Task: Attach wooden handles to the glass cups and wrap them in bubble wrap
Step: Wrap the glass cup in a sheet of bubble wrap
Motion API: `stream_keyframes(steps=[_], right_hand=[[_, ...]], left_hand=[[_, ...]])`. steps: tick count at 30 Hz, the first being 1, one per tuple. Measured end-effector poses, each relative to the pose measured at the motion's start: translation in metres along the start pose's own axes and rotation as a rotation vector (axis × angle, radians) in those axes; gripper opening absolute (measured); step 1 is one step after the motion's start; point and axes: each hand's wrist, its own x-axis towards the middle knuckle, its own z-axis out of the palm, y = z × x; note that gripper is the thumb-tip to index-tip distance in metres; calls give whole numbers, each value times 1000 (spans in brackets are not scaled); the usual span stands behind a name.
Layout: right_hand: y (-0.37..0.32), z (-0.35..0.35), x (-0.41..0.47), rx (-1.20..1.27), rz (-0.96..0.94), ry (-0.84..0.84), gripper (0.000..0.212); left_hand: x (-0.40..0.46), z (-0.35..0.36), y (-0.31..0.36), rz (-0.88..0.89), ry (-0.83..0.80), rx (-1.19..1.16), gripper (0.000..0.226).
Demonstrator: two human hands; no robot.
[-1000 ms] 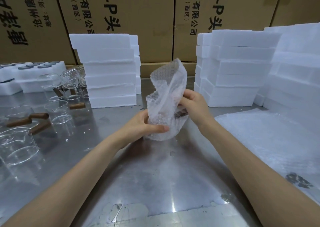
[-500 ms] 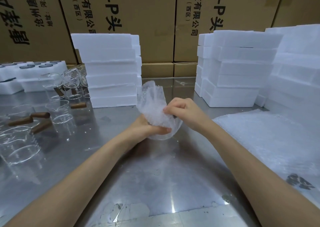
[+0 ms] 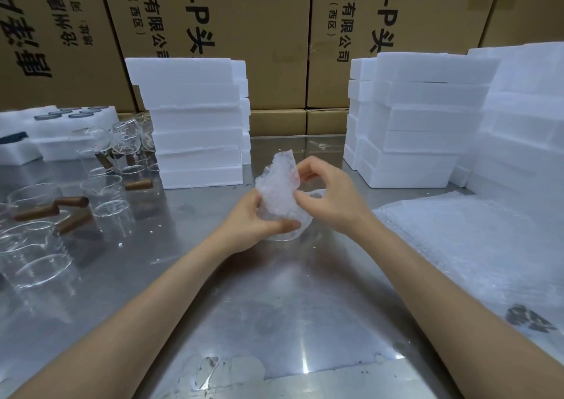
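From the head camera, both hands meet near the middle of the steel bench, working a bundle of bubble wrap with a glass cup inside it — only the cup's clear rounded base shows below the wrap. The left hand cradles the bundle from the 7 o'clock side, its fingers curled round it and the thumb laid across the front. The right hand comes in from 3 o'clock, its fingers bent and pinching the top flap of wrap, which stands up in a crumpled peak.

Towards 9 o'clock stand bare glass cups, some upright, with brown wooden handles among them; whether each handle is fixed to a cup I cannot tell. Farther back on that side are low white foam trays with dark round openings.

At 11 o'clock rises a stack of white foam blocks; at 1 o'clock a second foam stack — taller foam piles stand beside it at the right edge. At 3 to 4 o'clock a flat pile of bubble wrap sheets lies on the bench. Cardboard cartons with black print line the wall behind.
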Motion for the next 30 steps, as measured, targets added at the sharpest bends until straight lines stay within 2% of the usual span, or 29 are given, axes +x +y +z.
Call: stream_keyframes(steps=[3,6,11,13,16,20,24,28,30], right_hand=[[-4,0,0,-67,47,-86,21],[-2,-2,2,-194,80,-140,31],[1,0,2,-449,-11,-232,43],[-1,2,1,-530,-49,-279,42],[-2,6,0,-644,-120,-353,42],[-2,10,-1,-720,-160,-401,48],[-1,10,-3,-661,-143,-290,44],[0,7,-2,-522,-102,-18,40],[2,6,-3,-507,-131,-8,39]], left_hand=[[2,-3,-4,3,14,65,65],[1,-4,-5,-19,37,152,61],[-4,-2,-5,66,-14,329,72],[-7,-5,1,180,66,387,65],[-10,-10,12,413,176,557,40],[-13,-9,19,498,132,722,31],[-10,-10,17,480,37,859,38],[-5,-8,13,395,-34,992,54],[-4,-7,14,393,-58,1021,56]])
